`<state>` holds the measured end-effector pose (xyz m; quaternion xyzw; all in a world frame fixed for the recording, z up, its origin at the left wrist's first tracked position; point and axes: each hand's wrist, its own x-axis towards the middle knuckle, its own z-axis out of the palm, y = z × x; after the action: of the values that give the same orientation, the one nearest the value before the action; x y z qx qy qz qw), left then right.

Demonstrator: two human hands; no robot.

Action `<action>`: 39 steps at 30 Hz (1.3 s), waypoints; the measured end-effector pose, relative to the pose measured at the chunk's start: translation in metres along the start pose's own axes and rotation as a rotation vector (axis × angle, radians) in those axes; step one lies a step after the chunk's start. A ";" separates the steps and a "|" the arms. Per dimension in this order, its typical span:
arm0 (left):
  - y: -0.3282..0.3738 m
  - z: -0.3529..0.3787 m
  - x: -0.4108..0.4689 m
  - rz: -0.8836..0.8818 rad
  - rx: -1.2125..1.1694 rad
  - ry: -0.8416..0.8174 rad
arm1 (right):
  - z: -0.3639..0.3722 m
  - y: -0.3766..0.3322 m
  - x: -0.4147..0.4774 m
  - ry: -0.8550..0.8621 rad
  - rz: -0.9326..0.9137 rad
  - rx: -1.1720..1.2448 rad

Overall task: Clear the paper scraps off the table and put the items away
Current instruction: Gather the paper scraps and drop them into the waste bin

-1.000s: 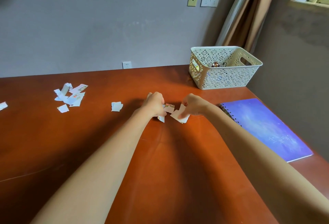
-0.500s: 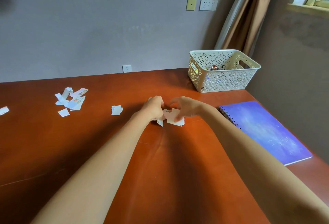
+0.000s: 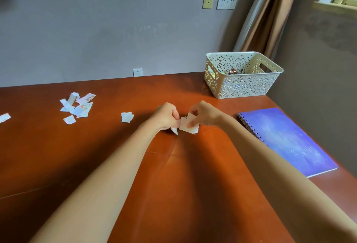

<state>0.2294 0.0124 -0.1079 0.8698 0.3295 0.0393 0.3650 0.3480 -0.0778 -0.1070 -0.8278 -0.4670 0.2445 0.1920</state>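
At the middle of the brown table (image 3: 193, 175), my left hand (image 3: 166, 116) and my right hand (image 3: 202, 114) meet over a small bunch of white paper scraps (image 3: 188, 126). Both hands pinch these scraps between curled fingers, just above the tabletop. A single scrap (image 3: 127, 117) lies to the left of my left hand. Further left sits a loose pile of scraps (image 3: 77, 107), and one more scrap (image 3: 4, 117) lies at the left edge of the view.
A cream perforated basket (image 3: 245, 86) with small items inside stands at the table's back right corner. A blue spiral notebook (image 3: 286, 140) lies flat along the right edge. A grey wall runs behind the table, with a curtain at the right.
My hands have drawn closer together, gathering the scraps between them into one bunch and lifting them slightly. The other scraps, basket and notebook have not moved.
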 end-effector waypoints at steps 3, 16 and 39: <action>-0.009 -0.010 -0.010 0.017 -0.063 0.040 | 0.004 -0.010 -0.002 0.042 -0.057 0.098; -0.112 -0.085 -0.064 -0.289 -0.073 0.393 | 0.070 -0.109 0.037 0.007 -0.145 0.266; -0.190 -0.174 -0.047 -0.331 0.073 0.469 | 0.109 -0.209 0.122 -0.068 -0.398 -0.127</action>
<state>0.0352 0.1884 -0.0984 0.7838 0.5437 0.1675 0.2489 0.1970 0.1402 -0.1082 -0.7209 -0.6420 0.1996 0.1681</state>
